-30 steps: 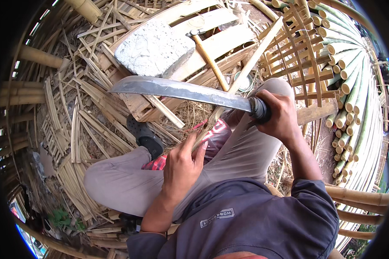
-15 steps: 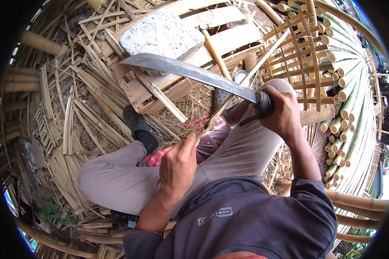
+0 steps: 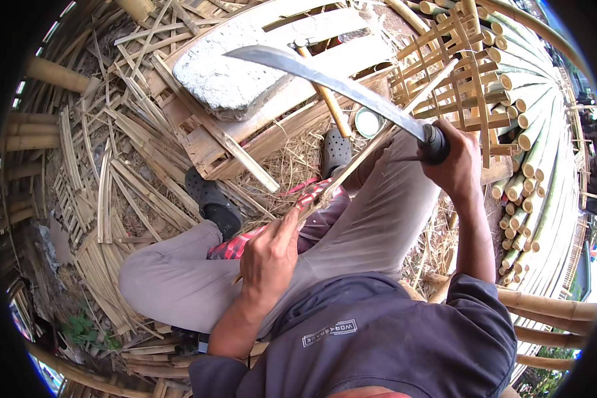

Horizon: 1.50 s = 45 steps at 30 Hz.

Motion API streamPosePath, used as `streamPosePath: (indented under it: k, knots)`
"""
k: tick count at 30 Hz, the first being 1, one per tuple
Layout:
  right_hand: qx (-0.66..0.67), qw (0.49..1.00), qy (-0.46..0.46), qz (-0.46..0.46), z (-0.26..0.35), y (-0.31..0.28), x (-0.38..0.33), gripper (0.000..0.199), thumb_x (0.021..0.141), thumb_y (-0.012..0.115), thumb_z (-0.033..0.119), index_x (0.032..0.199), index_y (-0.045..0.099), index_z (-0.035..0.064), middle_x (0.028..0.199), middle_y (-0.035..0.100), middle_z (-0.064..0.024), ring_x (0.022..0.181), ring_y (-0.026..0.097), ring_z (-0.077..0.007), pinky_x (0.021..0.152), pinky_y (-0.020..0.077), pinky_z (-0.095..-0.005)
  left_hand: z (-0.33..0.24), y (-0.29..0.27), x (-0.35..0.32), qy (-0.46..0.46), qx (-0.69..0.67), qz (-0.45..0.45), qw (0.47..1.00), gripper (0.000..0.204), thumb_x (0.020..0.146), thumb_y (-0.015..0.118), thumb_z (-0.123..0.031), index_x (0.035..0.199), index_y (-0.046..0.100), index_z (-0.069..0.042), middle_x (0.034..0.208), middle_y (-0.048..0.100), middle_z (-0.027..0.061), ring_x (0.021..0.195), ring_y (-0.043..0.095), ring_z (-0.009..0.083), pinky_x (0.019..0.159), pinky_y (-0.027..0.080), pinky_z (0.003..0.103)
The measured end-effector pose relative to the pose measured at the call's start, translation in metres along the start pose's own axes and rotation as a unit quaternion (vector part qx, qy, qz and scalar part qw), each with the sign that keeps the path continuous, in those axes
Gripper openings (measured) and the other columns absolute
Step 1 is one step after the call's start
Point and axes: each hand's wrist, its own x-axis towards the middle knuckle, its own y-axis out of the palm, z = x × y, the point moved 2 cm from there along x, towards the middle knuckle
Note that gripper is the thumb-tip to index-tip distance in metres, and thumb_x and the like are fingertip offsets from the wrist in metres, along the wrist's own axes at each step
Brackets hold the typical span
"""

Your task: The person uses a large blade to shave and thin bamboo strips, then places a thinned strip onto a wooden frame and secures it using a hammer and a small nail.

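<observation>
My right hand (image 3: 458, 159) is closed round the dark handle of a machete (image 3: 351, 91), whose long curved blade points to the far left above the bench. My left hand (image 3: 272, 252) grips the near end of a bamboo strip (image 3: 358, 163) over my lap. The strip slants up to the far right, passing under the blade near its handle. A rough knot shows on it just past my left fingers. Whether the blade touches the strip I cannot tell. Red checked cloth (image 3: 235, 244) lies between my legs.
A low bamboo bench (image 3: 272, 142) carries a pale stone block (image 3: 225, 69). A hammer (image 3: 328, 103) leans there beside a small round container (image 3: 367, 123). Split bamboo strips (image 3: 132, 186) cover the left ground. A bamboo lattice (image 3: 474, 73) and stacked poles (image 3: 534, 146) stand right.
My right hand has moved right and slightly farther away, carrying the machete with it. The strip's far end has shifted right, while my left hand has stayed nearly in place.
</observation>
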Motion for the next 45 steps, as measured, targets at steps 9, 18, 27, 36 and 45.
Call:
streamPosePath:
  k: [9, 18, 27, 36, 45]
  knots:
    - [-0.079, 0.988, 0.127, -0.048, -0.063, -0.028, 0.008, 0.026, 0.069, 0.080, 0.018, 0.091, 0.069, 0.0104, 0.076, 0.070, -0.0162, 0.074, 0.069, -0.0373, 0.069, 0.0540, -0.0451, -0.007, 0.003, 0.000, 0.020, 0.008, 0.042, 0.999, 0.030, 0.088, 0.069, -0.005, 0.117, 0.067, 0.002, 0.098, 0.072, 0.0214, 0.084, 0.071, 0.0392, 0.070, 0.057, 0.044]
    - [-0.050, 0.990, 0.110, -0.074, -0.071, -0.031, 0.005, 0.019, 0.073, 0.076, 0.016, 0.086, 0.067, 0.0070, 0.071, 0.067, -0.0168, 0.069, 0.068, -0.0374, 0.064, 0.0521, -0.0439, -0.004, 0.003, -0.005, 0.036, -0.057, 0.060, 0.996, 0.028, 0.090, 0.069, -0.011, 0.115, 0.067, 0.003, 0.097, 0.072, 0.0229, 0.084, 0.071, 0.0392, 0.071, 0.056, 0.044]
    - [-0.084, 0.994, 0.067, -0.028, -0.055, -0.042, -0.004, 0.019, 0.075, 0.076, 0.019, 0.088, 0.068, 0.0097, 0.073, 0.069, -0.0162, 0.071, 0.069, -0.0367, 0.065, 0.0535, -0.0453, -0.008, 0.002, -0.007, 0.029, -0.065, 0.061, 0.996, 0.028, 0.089, 0.070, -0.010, 0.114, 0.068, 0.003, 0.095, 0.072, 0.0228, 0.084, 0.071, 0.0393, 0.071, 0.056, 0.044]
    - [-0.200, 0.927, 0.305, -0.084, -0.186, -0.088, -0.007, 0.036, 0.077, 0.070, 0.023, 0.109, 0.072, 0.0070, 0.090, 0.074, -0.0159, 0.088, 0.071, -0.0325, 0.083, 0.0526, -0.0455, 0.001, -0.020, 0.004, -0.033, -0.182, -0.003, 0.983, 0.021, 0.096, 0.066, -0.015, 0.109, 0.067, 0.001, 0.078, 0.071, 0.0154, 0.067, 0.071, 0.0250, 0.061, 0.052, 0.035]
    - [-0.005, 0.977, 0.175, -0.119, -0.136, -0.040, -0.012, 0.025, 0.078, 0.074, 0.020, 0.097, 0.072, 0.0031, 0.077, 0.071, -0.0102, 0.069, 0.067, -0.0203, 0.070, 0.0513, -0.0363, 0.005, -0.011, 0.010, -0.077, -0.293, 0.043, 0.952, 0.028, 0.093, 0.073, -0.021, 0.089, 0.057, 0.001, 0.062, 0.057, 0.0021, 0.052, 0.051, 0.0067, 0.049, 0.041, 0.029]
